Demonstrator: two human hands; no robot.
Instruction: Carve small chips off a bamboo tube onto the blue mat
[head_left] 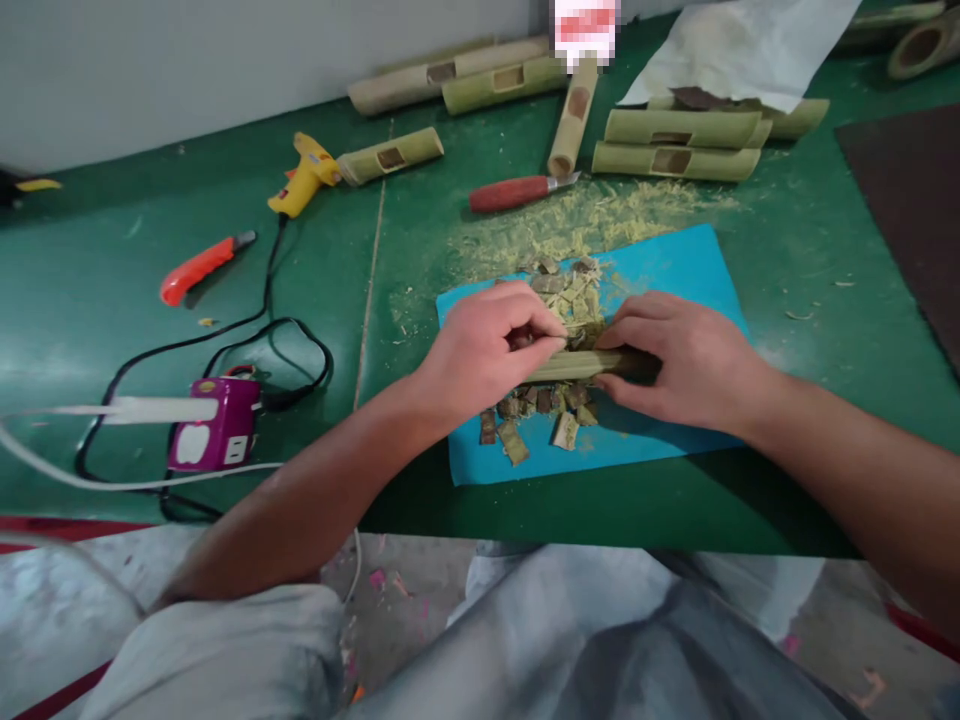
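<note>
A piece of bamboo [574,366] lies crosswise above a blue sheet [705,270]. My right hand [679,350] grips its right end, thumb on the near side and fingers on the far side. My left hand [491,345] rests over the left end, its thumb and forefinger pinched together at the bamboo's upper edge; whatever is between the tips is too small to make out. Bamboo chips [514,440] lie on the sheet in front of the piece. Behind it is a heap of shavings and chips [574,295].
Beyond the sheet lie a red-handled knife [517,193] and several notched bamboo tubes [675,162]. To the left are a yellow glue gun [304,180], an orange utility knife [202,268] and a purple power adapter [214,425] with trailing cables. White paper [735,50] covers some tubes.
</note>
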